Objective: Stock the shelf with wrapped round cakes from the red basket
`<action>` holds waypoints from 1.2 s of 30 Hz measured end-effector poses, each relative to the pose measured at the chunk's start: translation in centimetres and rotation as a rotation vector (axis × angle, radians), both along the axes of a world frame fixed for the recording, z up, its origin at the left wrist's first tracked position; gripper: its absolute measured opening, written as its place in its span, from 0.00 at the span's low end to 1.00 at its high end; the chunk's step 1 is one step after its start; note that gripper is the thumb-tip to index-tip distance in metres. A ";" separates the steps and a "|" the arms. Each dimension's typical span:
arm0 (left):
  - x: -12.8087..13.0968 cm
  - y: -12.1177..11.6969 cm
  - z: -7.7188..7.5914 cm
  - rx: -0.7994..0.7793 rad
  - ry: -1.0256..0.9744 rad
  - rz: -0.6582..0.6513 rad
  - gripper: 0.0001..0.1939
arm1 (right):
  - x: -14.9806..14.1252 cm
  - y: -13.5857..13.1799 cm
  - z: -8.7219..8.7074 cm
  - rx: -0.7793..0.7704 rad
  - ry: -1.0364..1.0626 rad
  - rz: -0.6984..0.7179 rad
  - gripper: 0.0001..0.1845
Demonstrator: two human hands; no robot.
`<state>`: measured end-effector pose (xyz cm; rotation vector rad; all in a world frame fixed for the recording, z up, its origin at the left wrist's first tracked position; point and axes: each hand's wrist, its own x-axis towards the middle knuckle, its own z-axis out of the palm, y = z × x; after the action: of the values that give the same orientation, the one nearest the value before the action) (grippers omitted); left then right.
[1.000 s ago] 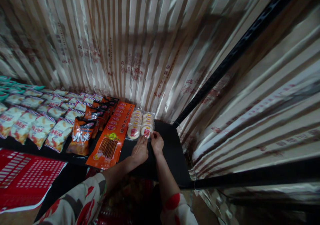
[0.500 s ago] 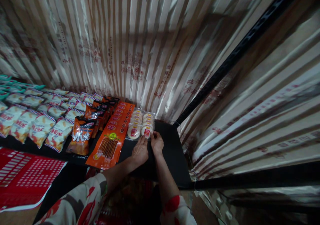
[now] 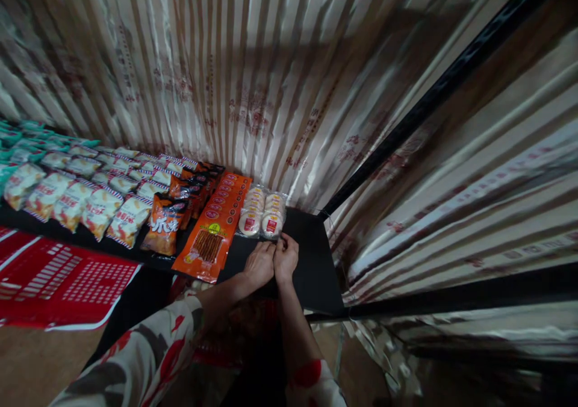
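Two rows of clear packets with round white crackers (image 3: 272, 223) and red-and-yellow labels lie on the black shelf (image 3: 311, 262), near its right end. Just in front of the right row, my left hand (image 3: 261, 264) rests with its fingers bent and drawn together. Beside it, almost touching, my right hand (image 3: 286, 261) has its thumb and fingers closed close to the front packet's lower right corner. Whatever may be between the fingers of either hand is hidden. Left of the crackers lie long flat orange packs of brown snack sticks (image 3: 205, 244).
Orange-and-black snack bags (image 3: 161, 226), white snack bags (image 3: 129, 217) and green bags (image 3: 11, 136) fill the shelf leftward. A red plastic basket (image 3: 72, 280) is below at left. Striped cloth (image 3: 271, 82) hangs behind, and a black post (image 3: 383, 139) rises at the shelf's right corner.
Both hands have drawn back slightly from the front cracker packet. My left fingers, stretched onto its edge before, are now bent in front of it. The camera view has shifted a little.
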<state>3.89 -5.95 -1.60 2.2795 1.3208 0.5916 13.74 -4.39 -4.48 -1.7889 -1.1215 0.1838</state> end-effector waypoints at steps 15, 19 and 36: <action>-7.0 -9.3 -5.1 0.063 -0.132 -0.027 0.09 | -7.8 -10.5 -2.0 0.139 0.099 0.233 0.17; -9.7 -10.9 -7.4 -0.037 -0.168 -0.070 0.13 | -9.9 -13.0 -3.7 0.105 0.079 0.342 0.17; -14.1 -6.4 -13.1 -0.499 0.027 0.207 0.16 | -12.4 -10.3 -12.1 -0.608 0.045 0.481 0.21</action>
<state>-10.19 -12.38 -14.74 1.7670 1.5278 0.2538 1.30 -14.73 -16.60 -1.9741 -1.5620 0.9309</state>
